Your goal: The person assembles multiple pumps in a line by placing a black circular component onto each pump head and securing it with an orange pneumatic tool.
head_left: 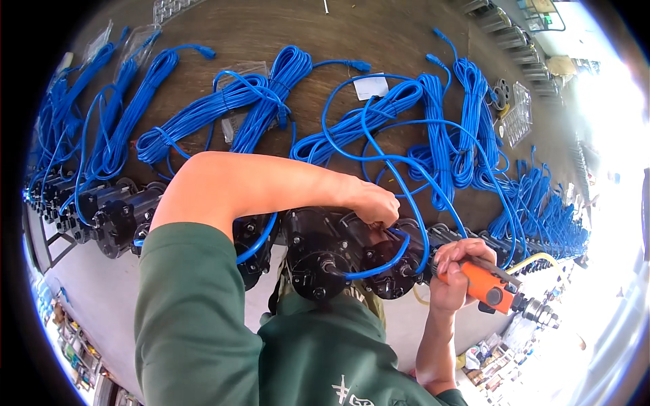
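My right hand (455, 272) is wrapped round an orange power tool (485, 285), whose metal nose (540, 313) points away to the right. Reaching across the row, my left hand (376, 204) has its fingers drawn together over a black cylindrical motor (388, 279); whatever they pinch is hidden. A blue cable loops out from under those fingers. Just left stands another black cylindrical motor (317, 276), with bolts round its end face and a blue cable (376, 271) leaving its middle.
Bundled blue cables (261, 108) lie across the brown table (379, 34). More black motors (112, 227) line its near edge to the left. A white paper (371, 86) and clear plastic trays (517, 115) lie among them. A yellow hose (538, 258) curves behind the tool.
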Action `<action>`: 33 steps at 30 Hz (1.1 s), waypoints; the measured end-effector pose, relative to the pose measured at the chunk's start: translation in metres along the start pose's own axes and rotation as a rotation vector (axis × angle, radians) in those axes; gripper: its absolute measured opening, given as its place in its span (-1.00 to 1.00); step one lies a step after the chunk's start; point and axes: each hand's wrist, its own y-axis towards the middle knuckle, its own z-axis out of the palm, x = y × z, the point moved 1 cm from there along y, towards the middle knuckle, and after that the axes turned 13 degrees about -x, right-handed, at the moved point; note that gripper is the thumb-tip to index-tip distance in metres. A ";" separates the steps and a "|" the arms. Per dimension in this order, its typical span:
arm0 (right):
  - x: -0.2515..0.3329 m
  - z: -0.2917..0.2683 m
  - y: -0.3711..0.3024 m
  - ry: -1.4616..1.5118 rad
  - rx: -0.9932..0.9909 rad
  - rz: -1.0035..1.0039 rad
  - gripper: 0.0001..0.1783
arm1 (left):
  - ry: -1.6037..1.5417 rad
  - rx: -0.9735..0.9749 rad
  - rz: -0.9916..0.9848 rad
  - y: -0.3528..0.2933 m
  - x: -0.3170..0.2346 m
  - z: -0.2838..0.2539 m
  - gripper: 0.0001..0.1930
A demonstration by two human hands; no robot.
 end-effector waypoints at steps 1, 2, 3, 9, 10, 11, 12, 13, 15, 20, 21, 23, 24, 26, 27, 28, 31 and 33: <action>0.000 0.001 0.001 0.002 -0.002 -0.001 -0.68 | 0.003 0.003 -0.012 -0.001 -0.002 -0.001 -0.93; 0.000 0.001 0.001 0.004 -0.005 -0.002 -0.68 | 0.002 0.014 -0.017 0.000 -0.003 -0.002 -0.92; -0.002 -0.002 0.001 0.015 0.005 -0.015 -0.68 | 0.001 0.027 -0.022 0.001 -0.004 -0.003 -0.92; 0.002 -0.002 -0.003 -0.039 0.017 -0.014 -0.66 | 0.077 -0.019 -0.213 -0.034 -0.019 -0.001 -0.83; 0.004 -0.005 -0.003 -0.040 0.049 -0.009 -0.62 | 0.107 -0.107 -0.201 -0.049 -0.021 0.001 -0.85; 0.009 -0.006 -0.002 -0.050 0.074 -0.051 -0.61 | 0.070 -0.078 -0.292 -0.065 -0.028 -0.005 -0.85; 0.018 -0.007 -0.002 -0.059 0.099 -0.095 -0.60 | 0.034 -0.049 -0.383 -0.073 -0.034 -0.010 -0.85; 0.028 -0.006 -0.004 -0.055 0.092 -0.186 -0.59 | 0.035 -0.046 -0.390 -0.075 -0.036 -0.012 -0.86; 0.057 -0.001 -0.011 -0.058 0.077 -0.133 -0.64 | 0.021 -0.044 -0.408 -0.081 -0.037 -0.010 -0.87; 0.086 0.005 -0.031 0.149 0.178 -0.021 -0.71 | -0.001 -0.069 -0.311 -0.079 -0.034 -0.006 -0.87; 0.078 0.009 -0.032 0.152 0.196 -0.039 -0.70 | -0.011 -0.089 -0.281 -0.078 -0.034 -0.007 -0.87; 0.056 0.016 -0.033 0.202 0.253 -0.053 -0.63 | -0.010 -0.116 -0.240 -0.075 -0.034 -0.008 -0.88; 0.051 0.022 -0.033 0.173 0.256 -0.017 -0.63 | -0.010 -0.130 -0.223 -0.074 -0.034 -0.008 -0.88; 0.038 0.028 -0.033 -0.025 0.373 -0.038 -0.71 | 0.009 -0.107 -0.227 -0.073 -0.032 -0.004 -0.88; 0.031 0.028 -0.034 -0.049 0.403 -0.052 -0.72 | 0.019 -0.097 -0.230 -0.074 -0.031 -0.003 -0.87; 0.024 0.027 -0.034 -0.075 0.431 -0.069 -0.73 | 0.022 -0.076 -0.232 -0.072 -0.031 -0.005 -0.87; 0.017 0.028 -0.034 -0.001 0.453 -0.114 -0.76 | 0.023 -0.034 -0.241 -0.071 -0.034 -0.010 -0.86; 0.015 0.031 -0.030 -0.017 0.474 -0.178 -0.75 | 0.012 -0.032 -0.246 -0.070 -0.036 -0.012 -0.86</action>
